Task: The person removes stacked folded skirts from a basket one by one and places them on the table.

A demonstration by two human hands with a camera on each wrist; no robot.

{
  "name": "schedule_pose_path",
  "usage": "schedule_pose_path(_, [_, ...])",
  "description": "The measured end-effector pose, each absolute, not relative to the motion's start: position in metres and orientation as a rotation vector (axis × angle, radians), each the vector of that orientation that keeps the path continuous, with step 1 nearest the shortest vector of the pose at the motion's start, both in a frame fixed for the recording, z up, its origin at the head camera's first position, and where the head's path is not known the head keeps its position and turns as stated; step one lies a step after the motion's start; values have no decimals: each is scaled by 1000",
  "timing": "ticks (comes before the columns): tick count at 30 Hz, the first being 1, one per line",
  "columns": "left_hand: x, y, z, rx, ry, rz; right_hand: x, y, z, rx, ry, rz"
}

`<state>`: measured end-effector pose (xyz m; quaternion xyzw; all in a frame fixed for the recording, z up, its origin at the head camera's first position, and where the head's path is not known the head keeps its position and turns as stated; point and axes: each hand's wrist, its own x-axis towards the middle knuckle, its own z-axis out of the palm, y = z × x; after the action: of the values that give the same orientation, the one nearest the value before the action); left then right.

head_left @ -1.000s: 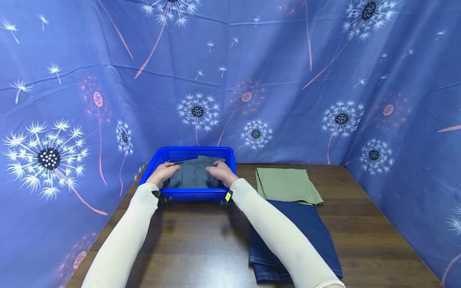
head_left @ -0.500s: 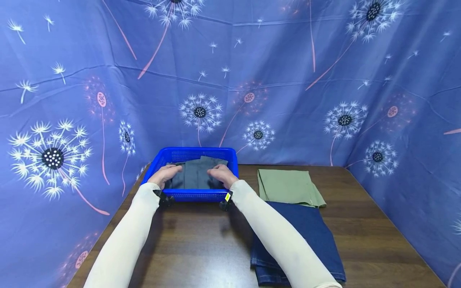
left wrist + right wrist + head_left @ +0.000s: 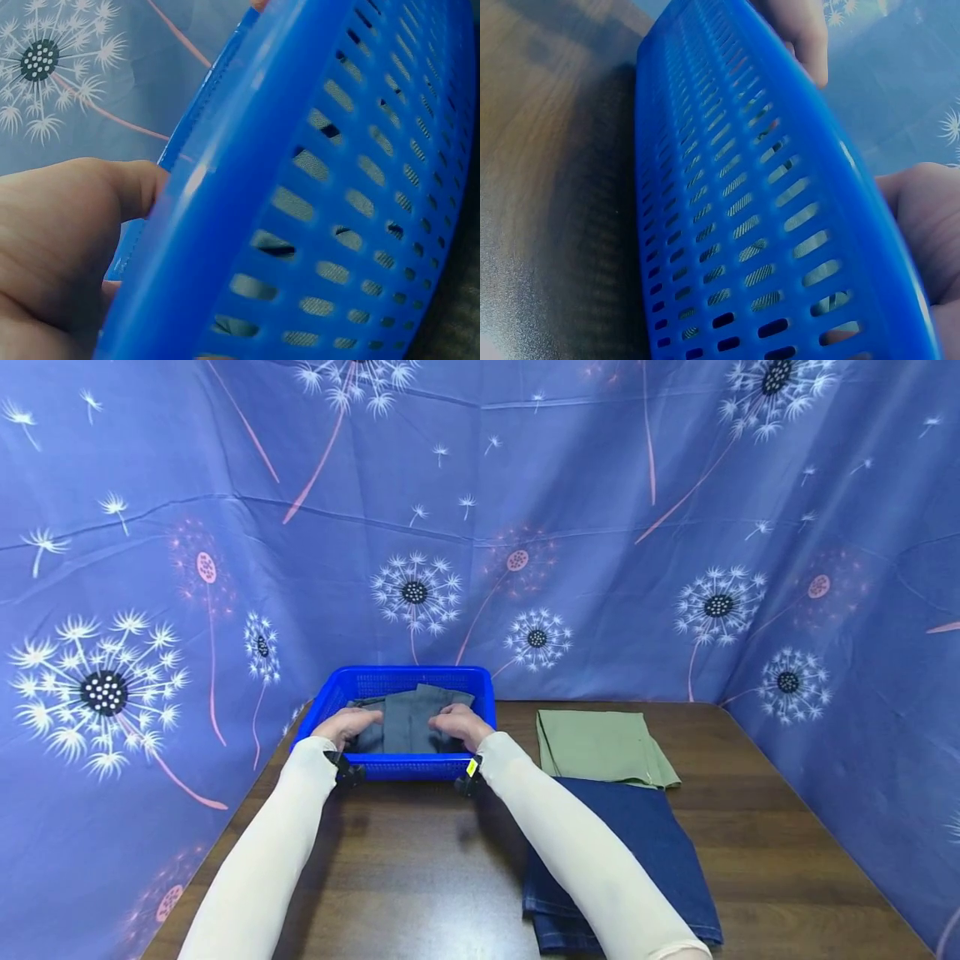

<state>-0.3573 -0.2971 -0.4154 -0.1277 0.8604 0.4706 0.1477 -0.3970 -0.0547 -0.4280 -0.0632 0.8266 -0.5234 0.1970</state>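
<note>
A dark grey folded garment (image 3: 408, 720) lies in the blue plastic basket (image 3: 420, 767); its exact kind is unclear. My left hand (image 3: 347, 725) reaches over the front rim onto the garment's left part, thumb pointing right. On the right side, my right hand (image 3: 461, 724) is at the cloth too, its thumb pointing left. Most fingers of both hands are hidden, so their hold on the cloth is unclear. In the left wrist view the left hand (image 3: 60, 247) shows behind the rim. Part of the right hand (image 3: 930, 225) shows behind the rim in the right wrist view.
To the right of the basket lies a folded light green garment (image 3: 600, 745). A folded navy denim garment (image 3: 637, 852) lies in front of it, partly under my right forearm. All stand on a brown wooden table (image 3: 780, 852), with blue dandelion-print cloth (image 3: 600, 568) hanging behind.
My left hand has shifted slightly right and inward over the grey garment. The right hand stays nearly in place. The basket and the other garments have not moved.
</note>
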Motion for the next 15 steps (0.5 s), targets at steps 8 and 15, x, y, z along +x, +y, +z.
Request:
schedule_pose_path(8, [-359,-297,-415,-350,2450,1374,-398,-55,-425,-225,2295,-1430])
schedule_pose_path(15, [-361,-296,-417,-297,2450,1336,-399,-53,-428,-263,2282,-1412])
